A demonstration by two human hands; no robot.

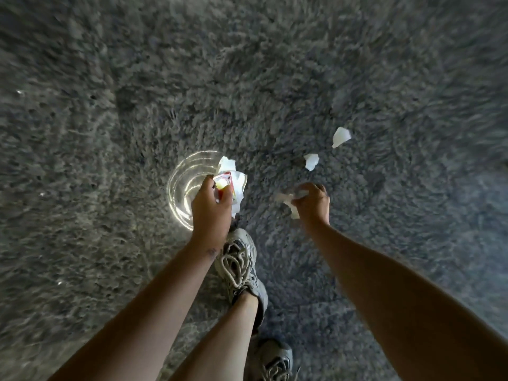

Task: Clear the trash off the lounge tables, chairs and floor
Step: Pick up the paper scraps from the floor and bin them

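Gripping wrapper (228, 183) (print unreadable) and clear cup (178, 188), left hand (210, 207) hovers; right hand (313, 203) grips paper (286, 198).

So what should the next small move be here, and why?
Probably the right hand, gripping a crumpled scrap, reaches for the nearer white scrap on the carpet; a farther white scrap lies beyond. The left hand holds a clear cup and wrappers.

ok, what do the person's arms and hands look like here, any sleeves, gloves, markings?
Left forearm and right forearm are bare to the frame edge: no sleeves. Left hand and right hand show no gloves, watch or rings. One small dark mark, maybe a tattoo, sits on the left wrist.
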